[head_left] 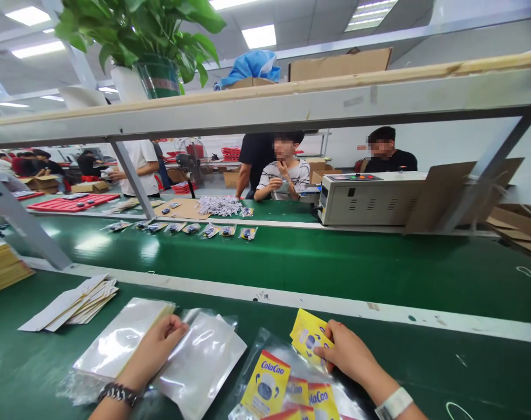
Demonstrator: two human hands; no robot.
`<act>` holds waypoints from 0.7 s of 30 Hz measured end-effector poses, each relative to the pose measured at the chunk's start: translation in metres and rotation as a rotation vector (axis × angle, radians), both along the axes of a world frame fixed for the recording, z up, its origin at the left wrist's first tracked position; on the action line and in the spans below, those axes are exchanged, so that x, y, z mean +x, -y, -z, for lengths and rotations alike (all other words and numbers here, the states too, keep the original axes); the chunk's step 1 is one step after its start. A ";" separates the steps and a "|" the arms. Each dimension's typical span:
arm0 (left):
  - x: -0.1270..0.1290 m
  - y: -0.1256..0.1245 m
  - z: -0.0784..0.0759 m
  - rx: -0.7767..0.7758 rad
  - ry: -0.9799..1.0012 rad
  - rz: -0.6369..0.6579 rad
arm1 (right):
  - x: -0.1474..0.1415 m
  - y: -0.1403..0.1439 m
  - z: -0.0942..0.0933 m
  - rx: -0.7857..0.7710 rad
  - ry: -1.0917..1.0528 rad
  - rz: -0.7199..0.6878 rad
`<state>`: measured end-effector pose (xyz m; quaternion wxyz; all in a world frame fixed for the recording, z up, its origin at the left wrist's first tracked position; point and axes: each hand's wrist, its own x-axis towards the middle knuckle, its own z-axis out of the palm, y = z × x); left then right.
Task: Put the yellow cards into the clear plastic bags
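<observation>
My right hand (350, 353) grips a yellow ColaCao card (306, 335) lifted above a pile of the same yellow-and-red cards (274, 385) lying on clear plastic near the bottom edge. My left hand (155, 350) rests its fingertips on a stack of clear plastic bags (120, 338); a loose clear bag (201, 359) lies just to its right. A beaded bracelet is on my left wrist and a white band on my right.
A pile of white paper sleeves (73, 304) lies at left, yellow stacks (0, 268) beyond. Across the white divider (291, 300) runs a green conveyor (335, 262) carrying bagged items (213, 231). A grey machine (365, 198), cardboard, a slanted frame leg and seated co-workers are beyond.
</observation>
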<state>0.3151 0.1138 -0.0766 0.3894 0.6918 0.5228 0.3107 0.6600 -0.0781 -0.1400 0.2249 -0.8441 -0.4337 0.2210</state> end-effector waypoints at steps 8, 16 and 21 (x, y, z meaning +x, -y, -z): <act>0.008 0.021 -0.005 -0.126 0.237 0.073 | 0.019 0.009 0.006 0.151 -0.106 -0.035; 0.039 0.056 -0.016 -0.201 0.352 0.188 | 0.023 0.013 -0.002 0.247 -0.144 0.016; 0.051 0.075 -0.021 -0.070 0.206 0.202 | 0.008 0.013 -0.023 0.522 -0.432 -0.044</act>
